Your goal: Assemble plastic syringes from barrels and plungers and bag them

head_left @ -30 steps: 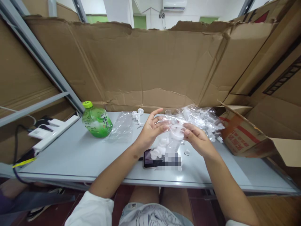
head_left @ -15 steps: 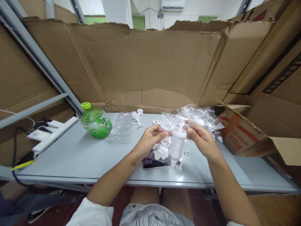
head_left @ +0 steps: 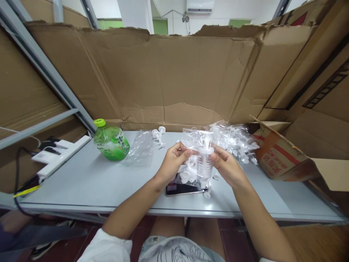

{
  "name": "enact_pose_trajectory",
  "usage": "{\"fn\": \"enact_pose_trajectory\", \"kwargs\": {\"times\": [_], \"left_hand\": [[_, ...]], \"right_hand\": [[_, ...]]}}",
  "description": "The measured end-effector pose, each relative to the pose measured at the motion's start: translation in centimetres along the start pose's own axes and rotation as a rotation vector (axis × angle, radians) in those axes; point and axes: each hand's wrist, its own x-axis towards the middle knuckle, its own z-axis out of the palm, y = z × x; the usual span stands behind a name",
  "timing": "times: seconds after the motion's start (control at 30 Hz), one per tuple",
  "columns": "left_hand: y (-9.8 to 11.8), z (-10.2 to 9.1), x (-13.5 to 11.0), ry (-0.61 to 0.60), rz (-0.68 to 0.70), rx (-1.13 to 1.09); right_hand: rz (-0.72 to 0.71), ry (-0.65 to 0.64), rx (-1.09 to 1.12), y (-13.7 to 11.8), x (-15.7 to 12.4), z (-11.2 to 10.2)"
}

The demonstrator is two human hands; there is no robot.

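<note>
My left hand (head_left: 172, 163) and my right hand (head_left: 225, 166) both pinch the top of a small clear plastic bag (head_left: 196, 160) above the grey table (head_left: 89, 182). Inside the bag are a clear plastic barrel part and several small white plastic pieces. The bag hangs over a phone (head_left: 182, 188) that lies flat near the table's front edge. Behind my right hand lies a heap of clear bags of white parts (head_left: 234, 140).
A green drink bottle (head_left: 111, 141) stands at the back left, with an empty clear bag (head_left: 141, 146) and loose white parts (head_left: 158, 135) beside it. A power strip (head_left: 58, 154) lies at the left edge. Torn cardboard walls surround the table; an open carton (head_left: 283, 156) sits right.
My left hand's fingers, spread open a second ago, have closed on the bag's top. Both hands drew closer together and the bag now hangs more upright over the phone.
</note>
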Motion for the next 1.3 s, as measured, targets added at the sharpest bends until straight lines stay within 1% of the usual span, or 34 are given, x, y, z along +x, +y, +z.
{"fn": "enact_pose_trajectory", "kwargs": {"times": [0.1,0.2,0.33,0.43,0.53,0.6,0.7,0.8,0.87,0.97,1.03,1.17,1.23,1.27,1.3], "left_hand": [[-0.3,-0.3,0.3,-0.012,-0.018,-0.064],[-0.6,-0.4,0.4,-0.009,-0.002,-0.078],[-0.7,-0.4,0.4,-0.001,0.019,-0.045],[-0.6,-0.4,0.5,0.025,0.027,0.008],[-0.3,-0.4,0.6,0.075,0.036,0.051],[-0.3,-0.4,0.7,0.095,0.054,0.083],[-0.4,-0.3,0.7,0.091,0.069,0.115],[-0.6,-0.4,0.7,0.065,0.036,0.094],[-0.5,-0.7,0.7,0.034,0.021,0.09],[-0.1,-1.4,0.9,-0.012,0.062,0.187],[0.3,-1.8,1.1,-0.029,0.082,0.256],[0.8,-2.4,1.6,-0.051,0.054,0.292],[0.9,-3.1,1.9,-0.029,0.053,0.324],[0.9,-3.6,1.9,0.01,0.064,0.35],[1.0,-4.4,2.0,0.07,0.083,0.387]], "right_hand": [[0.026,0.03,0.1,-0.2,0.2,0.2],[0.074,0.063,0.179,-0.3,0.5,0.4],[0.085,0.005,0.249,0.0,0.8,0.0],[0.123,-0.04,0.242,0.1,1.1,-0.6],[0.139,-0.05,0.225,0.0,1.0,-0.7],[0.119,-0.06,0.185,0.0,0.7,-0.3],[0.104,-0.086,0.094,0.0,0.4,0.6],[0.089,-0.083,0.119,0.1,0.3,1.3],[0.08,-0.057,0.155,0.1,0.4,1.5],[0.078,-0.003,0.156,0.0,0.7,1.5],[0.054,0.023,0.132,0.0,0.9,1.4],[-0.017,0.05,0.042,0.0,1.6,0.9],[-0.039,0.106,-0.05,-0.4,2.4,-0.1],[-0.05,0.155,-0.106,-0.8,2.9,-0.9],[-0.086,0.252,-0.194,-1.3,3.5,-2.0]]}}
